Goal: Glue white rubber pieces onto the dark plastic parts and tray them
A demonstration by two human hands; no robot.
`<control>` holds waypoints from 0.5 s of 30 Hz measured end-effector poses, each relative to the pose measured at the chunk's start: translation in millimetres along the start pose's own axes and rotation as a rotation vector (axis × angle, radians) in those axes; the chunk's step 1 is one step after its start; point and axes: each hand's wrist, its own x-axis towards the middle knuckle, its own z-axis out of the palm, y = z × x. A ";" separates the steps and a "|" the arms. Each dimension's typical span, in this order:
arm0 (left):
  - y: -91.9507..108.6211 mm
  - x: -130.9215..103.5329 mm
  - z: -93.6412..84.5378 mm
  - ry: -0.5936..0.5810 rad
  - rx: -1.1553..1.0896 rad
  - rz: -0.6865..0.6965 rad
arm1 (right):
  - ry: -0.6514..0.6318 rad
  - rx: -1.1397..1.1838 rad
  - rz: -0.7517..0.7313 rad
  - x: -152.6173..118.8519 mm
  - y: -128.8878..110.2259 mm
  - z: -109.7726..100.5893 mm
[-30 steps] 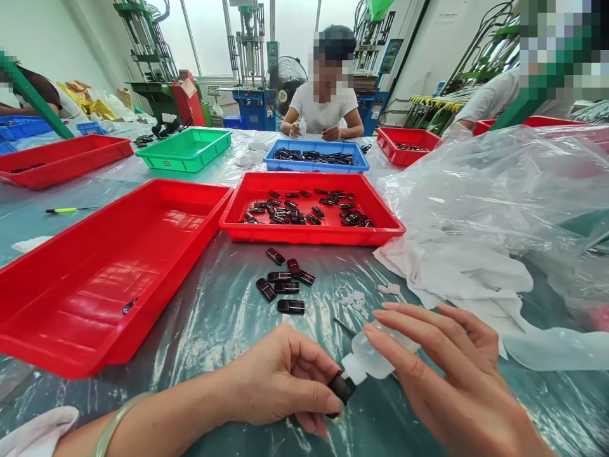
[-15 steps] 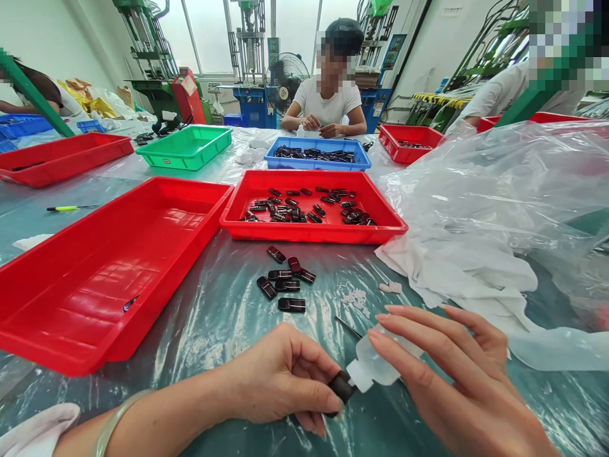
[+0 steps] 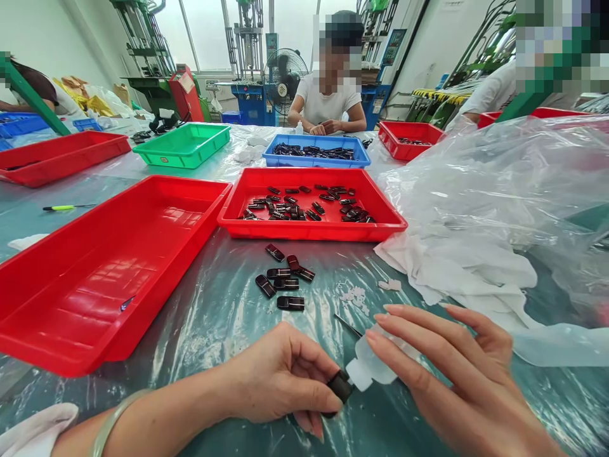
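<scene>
My left hand (image 3: 290, 381) is closed, with thumb and fingers pinching a small black plastic part (image 3: 340, 386) above the table. Against the part's right end is the white cap of a small translucent squeeze bottle (image 3: 378, 358). My right hand (image 3: 447, 368) curves over that bottle with long, loosely extended fingers; its thumb is hidden. From behind the bottle sticks a thin dark metal tip (image 3: 347, 325), whose other end I cannot make out. Beyond my left hand lie several glossy black parts (image 3: 290, 303) in a loose group.
A red tray (image 3: 314, 231) holds more black parts; a longer red tray (image 3: 85, 298) stands left of it. Pale scraps (image 3: 354, 297) lie by my right hand. White cloth (image 3: 466, 266) and plastic sheeting (image 3: 504, 178) cover the right side. A co-worker (image 3: 330, 101) sits opposite, behind a blue tray (image 3: 316, 160).
My hands, the black part and the bottle keep nearly the same position. The view shifts slightly. Across the table, the co-worker's hands have moved closer together.
</scene>
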 end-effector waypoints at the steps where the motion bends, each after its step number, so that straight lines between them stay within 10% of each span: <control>1: 0.0 0.2 0.2 -0.001 0.000 -0.001 | -0.004 -0.002 0.001 0.3 -1.0 -0.2; 15: -0.4 1.4 2.7 0.010 -0.001 -0.023 | 0.034 0.031 0.032 2.3 -4.5 3.7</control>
